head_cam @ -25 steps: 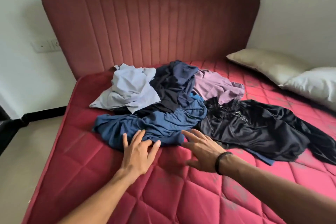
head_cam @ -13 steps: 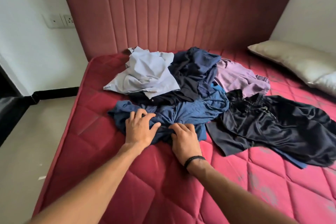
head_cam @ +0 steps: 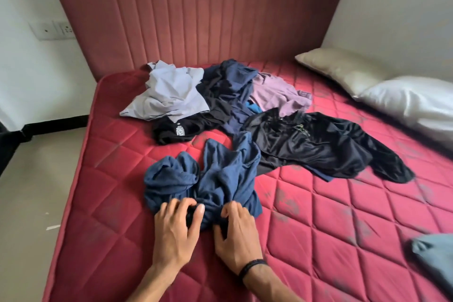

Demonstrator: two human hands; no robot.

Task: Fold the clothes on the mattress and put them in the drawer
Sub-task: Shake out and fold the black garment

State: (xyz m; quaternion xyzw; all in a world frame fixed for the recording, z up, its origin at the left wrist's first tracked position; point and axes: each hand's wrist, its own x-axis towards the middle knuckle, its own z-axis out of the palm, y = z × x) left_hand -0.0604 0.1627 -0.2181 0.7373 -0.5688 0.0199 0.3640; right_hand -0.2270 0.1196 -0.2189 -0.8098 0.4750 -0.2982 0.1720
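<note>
My left hand (head_cam: 174, 228) and my right hand (head_cam: 236, 230) lay side by side on the red quilted mattress (head_cam: 318, 240), each with its fingers curled into the near edge of a crumpled dark blue knit garment (head_cam: 208, 179); both gripped its bunched cloth. A black band (head_cam: 251, 268) circled my right wrist. The garment spread away from my fingers, apart from the rest of the clothes. Farther beyond my hands lay the pile: a pale grey-blue shirt (head_cam: 169, 93) ahead of my left hand, a black garment with a white label (head_cam: 176, 130) beneath it, a navy cloth heap (head_cam: 230, 88), and a lilac shirt (head_cam: 277, 93). Ahead of my right hand and off to its right sprawled a shiny black satin garment (head_cam: 318, 144). Well beyond it rested a beige pillow (head_cam: 343, 68) and a white pillow (head_cam: 411, 100), before the padded red headboard (head_cam: 196, 12).
</note>
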